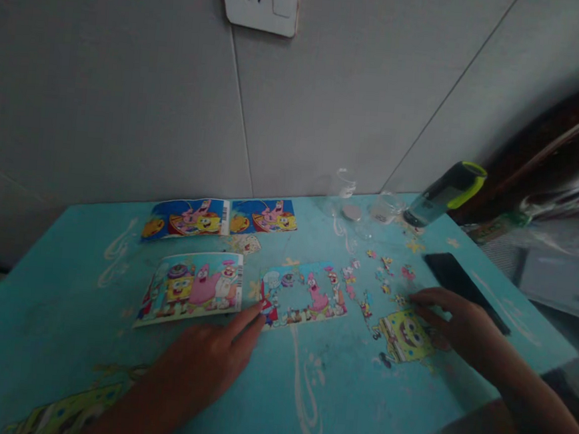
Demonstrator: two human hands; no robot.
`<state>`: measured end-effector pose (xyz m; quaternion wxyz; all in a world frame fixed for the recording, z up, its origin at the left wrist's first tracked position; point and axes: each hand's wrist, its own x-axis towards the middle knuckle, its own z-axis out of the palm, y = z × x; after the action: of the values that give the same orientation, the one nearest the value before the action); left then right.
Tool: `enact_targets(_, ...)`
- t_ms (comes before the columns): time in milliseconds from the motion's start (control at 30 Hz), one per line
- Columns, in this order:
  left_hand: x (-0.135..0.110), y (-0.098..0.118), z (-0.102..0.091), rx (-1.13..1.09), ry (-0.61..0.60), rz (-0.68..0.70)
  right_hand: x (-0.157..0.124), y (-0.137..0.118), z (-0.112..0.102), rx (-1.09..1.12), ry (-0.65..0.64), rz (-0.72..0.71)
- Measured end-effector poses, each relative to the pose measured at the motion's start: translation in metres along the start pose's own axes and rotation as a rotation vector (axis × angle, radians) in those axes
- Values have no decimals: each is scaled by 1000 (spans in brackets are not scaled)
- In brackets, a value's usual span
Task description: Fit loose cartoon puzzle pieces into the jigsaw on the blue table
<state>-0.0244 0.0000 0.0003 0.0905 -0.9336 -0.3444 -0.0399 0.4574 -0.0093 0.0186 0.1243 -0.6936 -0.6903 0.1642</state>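
Note:
A partly assembled cartoon jigsaw puzzle (318, 299) lies flat with a gap in its middle. The outstretched fingers of my left hand (224, 345) touch its left edge. My right hand (454, 320) hovers low at the right, finger and thumb slightly apart, above a printed yellow sponge figure (407, 334) on the tablecloth. Just beyond those fingertips is a small puzzle piece (400, 299). Several loose puzzle pieces (387, 263) are scattered between the puzzle and my right hand. Left of the puzzle is a picture card (194, 286) with a similar cartoon scene.
Two blue picture cards (264, 216) (189, 218) lie near the wall. Clear plastic containers (388, 208), a round lid (351, 212) and a dark bottle (444, 192) stand at the back right. A black phone (467, 291) lies near the right edge of the turquoise table (364, 410).

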Motion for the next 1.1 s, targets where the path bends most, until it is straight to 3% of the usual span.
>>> enact_targets(133,2,1,-4,-8,-8,-14,0,6,-10,-19,-48,-12)
enact_targets(233,3,3,-4,-22,-26,-18,2,-10,-16,-16,-71,-61)
enact_targets(367,4,4,-2,-29,-44,-31,18,-73,-3,81,41,-178)
enact_targets(500,3,4,-1,-25,-53,-29,49,-151,31,314,-29,-287)
enact_targets(633,4,5,-2,-8,-48,-41,82,-193,59,425,-126,-271)
enact_targets(867,6,8,-3,19,-52,-45,100,-196,78,414,-187,-236)
enact_targets(1100,7,7,-6,-10,-48,-37,95,-194,80,239,-92,-320)
